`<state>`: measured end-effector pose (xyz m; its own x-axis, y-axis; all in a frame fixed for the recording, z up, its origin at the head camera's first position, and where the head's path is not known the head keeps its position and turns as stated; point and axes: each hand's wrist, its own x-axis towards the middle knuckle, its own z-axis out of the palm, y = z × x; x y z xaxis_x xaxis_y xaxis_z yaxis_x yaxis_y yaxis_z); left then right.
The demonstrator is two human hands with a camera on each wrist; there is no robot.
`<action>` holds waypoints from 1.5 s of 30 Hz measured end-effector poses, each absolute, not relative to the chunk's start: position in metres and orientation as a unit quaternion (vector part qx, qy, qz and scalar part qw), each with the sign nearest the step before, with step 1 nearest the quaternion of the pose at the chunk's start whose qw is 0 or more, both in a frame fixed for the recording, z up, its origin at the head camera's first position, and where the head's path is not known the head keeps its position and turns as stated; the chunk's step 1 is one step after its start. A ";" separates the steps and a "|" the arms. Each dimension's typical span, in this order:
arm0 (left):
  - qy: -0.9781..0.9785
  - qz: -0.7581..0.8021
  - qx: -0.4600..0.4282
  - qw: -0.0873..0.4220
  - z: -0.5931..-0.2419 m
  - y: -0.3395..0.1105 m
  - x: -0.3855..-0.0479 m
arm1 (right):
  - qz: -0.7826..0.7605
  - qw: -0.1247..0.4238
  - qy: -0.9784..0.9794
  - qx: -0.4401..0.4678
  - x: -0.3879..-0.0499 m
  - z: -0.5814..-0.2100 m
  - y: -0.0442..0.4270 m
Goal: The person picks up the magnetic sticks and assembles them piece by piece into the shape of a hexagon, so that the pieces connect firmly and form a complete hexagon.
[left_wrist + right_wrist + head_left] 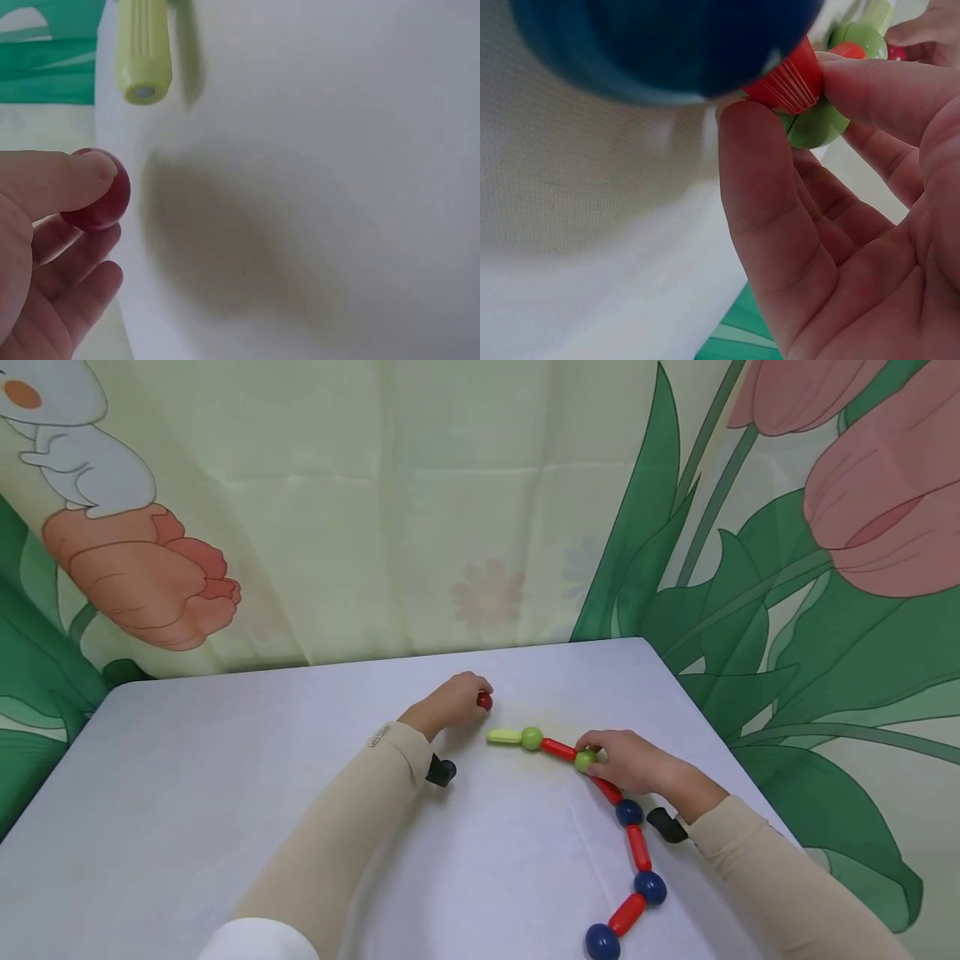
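A chain of balls and rods curves over the white table. It starts with a light green rod (503, 737) and a green ball (532, 738), then red rods (638, 848) alternate with a second green ball (585, 761) and blue balls (650, 887). The left hand (452, 700) pinches a dark red ball (484, 701), (105, 196) between thumb and fingers, apart from the light green rod (144, 56). Around the second green ball (817, 126) the right hand (632, 762), (855, 202) has its thumb and fingers, beside a red rod (791, 79).
The white table (225, 777) reaches back to a patterned cloth (337, 527) with a rabbit, carrot and tulips. A black wrist device (441, 771) sits at the left wrist, another black device (667, 825) at the right. The chain's near end is at the frame's bottom edge.
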<state>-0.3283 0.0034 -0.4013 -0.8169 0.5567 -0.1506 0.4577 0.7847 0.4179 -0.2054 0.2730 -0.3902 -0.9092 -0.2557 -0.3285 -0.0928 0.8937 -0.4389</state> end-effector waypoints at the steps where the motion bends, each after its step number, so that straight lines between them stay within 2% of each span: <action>1: 0.934 0.187 0.272 0.136 -0.400 0.001 -0.327 | -0.212 0.192 0.954 -0.092 -0.205 -0.390 0.274; 10: 0.929 0.195 0.268 0.168 -0.397 -0.013 -0.310 | -0.221 0.189 0.952 -0.099 -0.202 -0.389 0.280; 22: 0.922 0.187 0.295 0.167 -0.401 -0.012 -0.291 | -0.221 0.183 0.952 -0.105 -0.200 -0.387 0.281; 40: 0.926 0.205 0.268 0.171 -0.402 -0.021 -0.279 | -0.219 0.185 0.953 -0.104 -0.201 -0.385 0.273; 45: 0.926 0.211 0.272 0.158 -0.403 -0.029 -0.274 | -0.217 0.184 0.953 -0.101 -0.202 -0.389 0.273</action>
<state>-0.2744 -0.0290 -0.4026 -0.8025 0.5698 -0.1771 0.4363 0.7629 0.4771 -0.2017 0.2728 -0.3892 -0.9121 -0.2716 -0.3072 -0.1121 0.8858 -0.4503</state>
